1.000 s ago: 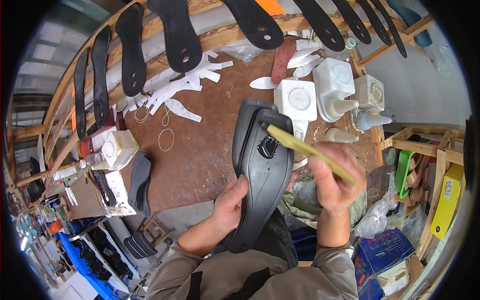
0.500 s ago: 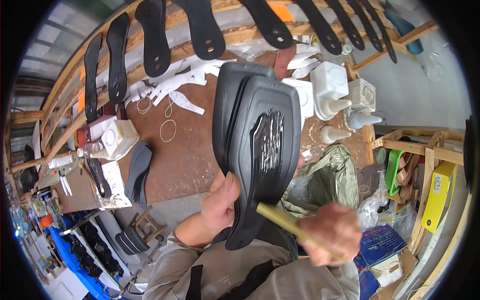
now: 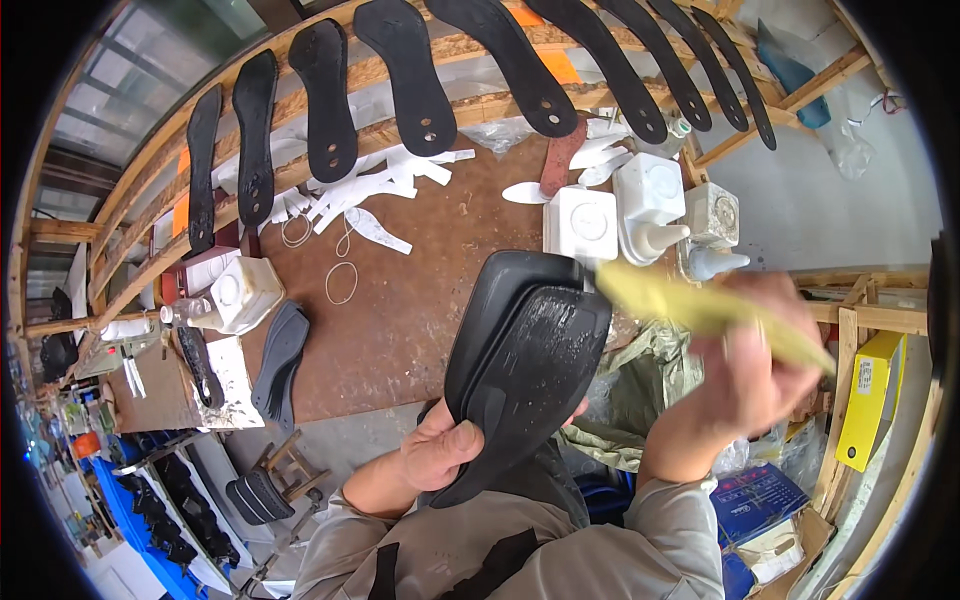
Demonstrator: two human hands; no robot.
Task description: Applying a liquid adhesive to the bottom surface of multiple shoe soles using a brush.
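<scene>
Brown tabletop (image 3: 405, 310) with white cutouts (image 3: 382, 184), white containers (image 3: 580, 228), 1 dark sole stack (image 3: 281, 362)

and here's the brown table (image 3: 400, 320): white paper cut-outs (image 3: 345, 195) sprawl toward its far edge, white jugs (image 3: 580, 222) crowd its right end (one grubby jug (image 3: 712, 215) among them, stained lid and all!), and an olive sack (image 3: 655, 390) slumps off its near right corner. out to the table's right, a yellow box (image 3: 870, 400); beyond that same near corner, a blue box (image 3: 758, 500)!
</scene>
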